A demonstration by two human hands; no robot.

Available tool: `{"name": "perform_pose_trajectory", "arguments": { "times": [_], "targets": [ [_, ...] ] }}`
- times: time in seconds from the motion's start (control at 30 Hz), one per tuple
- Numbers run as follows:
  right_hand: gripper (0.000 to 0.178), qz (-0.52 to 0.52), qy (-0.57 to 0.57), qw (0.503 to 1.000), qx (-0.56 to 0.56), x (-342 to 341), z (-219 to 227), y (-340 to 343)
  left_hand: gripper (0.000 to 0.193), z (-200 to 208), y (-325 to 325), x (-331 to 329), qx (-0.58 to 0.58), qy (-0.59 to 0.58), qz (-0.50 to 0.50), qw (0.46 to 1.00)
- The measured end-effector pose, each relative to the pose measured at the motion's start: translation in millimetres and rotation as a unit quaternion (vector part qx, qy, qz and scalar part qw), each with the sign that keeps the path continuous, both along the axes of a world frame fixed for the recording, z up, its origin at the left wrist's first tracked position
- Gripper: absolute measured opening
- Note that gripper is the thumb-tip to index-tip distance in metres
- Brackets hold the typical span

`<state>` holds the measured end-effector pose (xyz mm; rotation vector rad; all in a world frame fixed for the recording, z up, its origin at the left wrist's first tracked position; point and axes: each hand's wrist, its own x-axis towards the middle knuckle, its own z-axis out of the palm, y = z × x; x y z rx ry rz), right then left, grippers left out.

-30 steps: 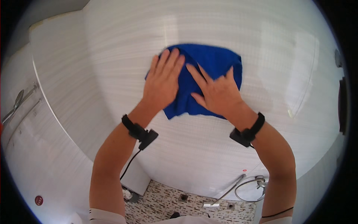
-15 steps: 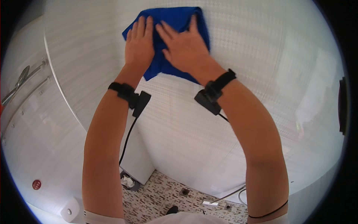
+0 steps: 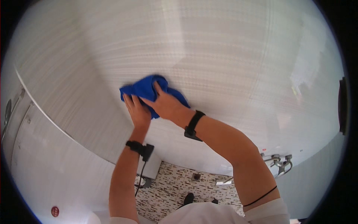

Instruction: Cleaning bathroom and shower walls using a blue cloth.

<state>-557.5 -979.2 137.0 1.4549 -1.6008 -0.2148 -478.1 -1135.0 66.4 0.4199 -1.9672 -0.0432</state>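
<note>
A blue cloth (image 3: 143, 88) lies bunched and folded against the pale patterned wall (image 3: 223, 86), near the corner on its left. My left hand (image 3: 138, 114) rests at the cloth's lower left edge, fingers stretched upward and fingertips touching it. Just to the right, my right hand (image 3: 169, 107) presses on the cloth, with a fold of it between the index finger and thumb. Its other fingers are partly hidden by the cloth. Both wrists carry black straps with small black boxes.
A metal rail (image 3: 15, 130) runs along the left wall. Metal taps (image 3: 281, 163) are fixed low on the right. Far below lies a mosaic floor (image 3: 167, 194) with a square drain (image 3: 195, 177); a dark shoe (image 3: 189, 198) shows there.
Both hands and the cloth have come lower on the wall. The cloth was spread wide under both hands and is now more bunched. More wall shows above it.
</note>
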Motion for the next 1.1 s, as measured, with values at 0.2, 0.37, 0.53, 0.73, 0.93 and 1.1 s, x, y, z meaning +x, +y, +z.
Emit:
{"name": "perform_pose_trajectory", "arguments": {
  "times": [0.2,0.37,0.53,0.73,0.93,1.1],
  "targets": [
    [0.059,-0.03,-0.307,0.943,0.127,-23.0,-130.3,103.5,0.071,-105.0,113.8,-8.1,0.055,-0.072,-0.122,0.988],
    [0.049,-0.1,-0.252,0.962,0.044,-13.8,-176.7,183.1,0.08,-96.9,179.3,-4.3,0.051,-0.107,-0.224,0.967],
    [0.044,-0.035,-0.373,0.904,-0.206,-7.7,-150.4,284.9,0.075,-82.2,258.6,-30.4,-0.102,-0.056,-0.32,0.94],
    [0.064,-0.208,-0.233,0.918,-0.243,10.2,-89.2,376.0,0.085,-5.5,331.6,-55.7,-0.198,-0.085,-0.34,0.915],
    [0.074,-0.224,-0.124,0.905,-0.341,-15.2,-8.3,448.7,0.079,95.4,420.8,-87.0,-0.282,0.014,-0.348,0.894],
    [0.065,-0.231,-0.064,0.891,-0.385,-34.1,60.1,490.5,0.072,162.1,482.1,-104.1,-0.317,0.095,-0.327,0.885]
  ]
}}
